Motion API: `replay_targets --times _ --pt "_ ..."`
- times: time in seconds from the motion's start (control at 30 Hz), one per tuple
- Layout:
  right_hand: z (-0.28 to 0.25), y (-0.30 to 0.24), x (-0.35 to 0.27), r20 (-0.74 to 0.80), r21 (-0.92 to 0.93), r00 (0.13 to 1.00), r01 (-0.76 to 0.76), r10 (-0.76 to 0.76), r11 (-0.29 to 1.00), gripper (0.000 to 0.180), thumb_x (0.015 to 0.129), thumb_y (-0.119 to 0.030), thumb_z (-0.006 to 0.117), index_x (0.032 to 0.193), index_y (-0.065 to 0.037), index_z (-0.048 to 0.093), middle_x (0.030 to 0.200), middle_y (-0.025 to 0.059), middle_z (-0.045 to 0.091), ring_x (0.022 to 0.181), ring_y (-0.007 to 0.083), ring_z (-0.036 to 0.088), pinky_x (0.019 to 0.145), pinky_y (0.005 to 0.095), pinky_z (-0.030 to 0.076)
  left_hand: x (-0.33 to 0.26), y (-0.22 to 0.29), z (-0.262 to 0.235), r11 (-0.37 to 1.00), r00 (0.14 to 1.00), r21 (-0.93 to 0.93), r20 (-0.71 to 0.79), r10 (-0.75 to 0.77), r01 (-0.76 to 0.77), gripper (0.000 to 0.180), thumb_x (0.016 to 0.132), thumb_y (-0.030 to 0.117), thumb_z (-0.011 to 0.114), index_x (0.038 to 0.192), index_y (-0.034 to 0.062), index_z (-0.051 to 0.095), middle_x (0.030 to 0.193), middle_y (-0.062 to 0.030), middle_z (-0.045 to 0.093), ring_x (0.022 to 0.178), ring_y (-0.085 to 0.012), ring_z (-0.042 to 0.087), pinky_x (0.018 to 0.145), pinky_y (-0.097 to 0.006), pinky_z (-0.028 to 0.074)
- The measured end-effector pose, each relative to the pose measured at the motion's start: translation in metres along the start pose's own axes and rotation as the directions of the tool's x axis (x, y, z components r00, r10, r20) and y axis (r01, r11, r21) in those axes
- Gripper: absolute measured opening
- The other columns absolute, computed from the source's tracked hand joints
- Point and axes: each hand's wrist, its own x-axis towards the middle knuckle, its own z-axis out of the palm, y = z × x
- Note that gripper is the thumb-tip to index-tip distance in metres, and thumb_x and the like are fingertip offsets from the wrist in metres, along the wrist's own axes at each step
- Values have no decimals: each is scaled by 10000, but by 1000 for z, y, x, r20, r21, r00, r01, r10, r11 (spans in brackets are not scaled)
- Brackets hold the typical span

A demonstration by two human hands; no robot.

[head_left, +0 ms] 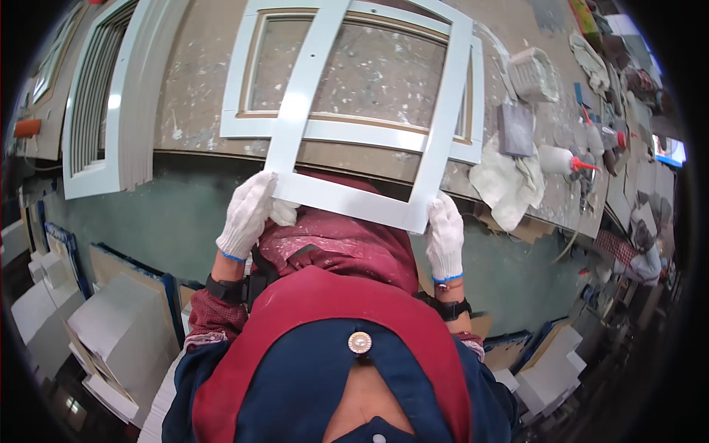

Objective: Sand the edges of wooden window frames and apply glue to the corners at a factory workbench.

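Gripped at its near corners by the gloved left hand [247,214] and right hand [445,235], fingers pressed onto it, a white frame [369,111] is held above the workbench [199,111]. Beyond the frame, a white basket [533,74] is seen, contents unclear; right of the frame, a glue bottle [561,160].

The white frame [369,125] is running out past the picture's top edge and hiding part of the second frame [244,88] lying on the tabletop [199,96], while the tools at the far right [591,148] are blurring too small to tell.
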Motion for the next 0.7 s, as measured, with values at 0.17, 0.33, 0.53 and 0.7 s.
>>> replay_targets --times 0.17,0.33,0.53,0.7 --pt "2 -4 1 -22 41 1000 -3 4 999 388 1000 -267 566 1260 20 590 928 25 657 730 53 568 587 204 454 6 0 -6 998 994 41 104 -43 39 457 1052 351 444 1178 -66 580 846 -145 691 624 -187 660 553 -293 555" --pt "-1 -2 4 -23 22 1000 10 -10 1000 376 998 -290 571 1211 19 600 888 39 667 679 78 593 569 227 482 9 -2 -9 998 991 -51 132 -24 31 449 1047 355 457 1182 -58 570 883 -140 691 674 -193 678 605 -303 587" --pt "24 -26 1 291 -245 920 -193 262 950 297 987 -297 570 991 -8 641 741 25 644 613 89 590 545 232 477 11 -21 -4 963 1000 -270 -21 -16 10 362 1002 208 570 1241 -61 541 1080 -155 662 914 -223 689 777 -356 605" --pt "52 -41 4 622 -615 677 112 393 780 286 968 -277 576 882 -14 648 703 24 616 600 86 544 563 265 460 3 -21 6 955 987 -284 156 -36 79 437 978 213 611 1304 -63 516 1103 -201 656 1018 -274 672 872 -386 585"
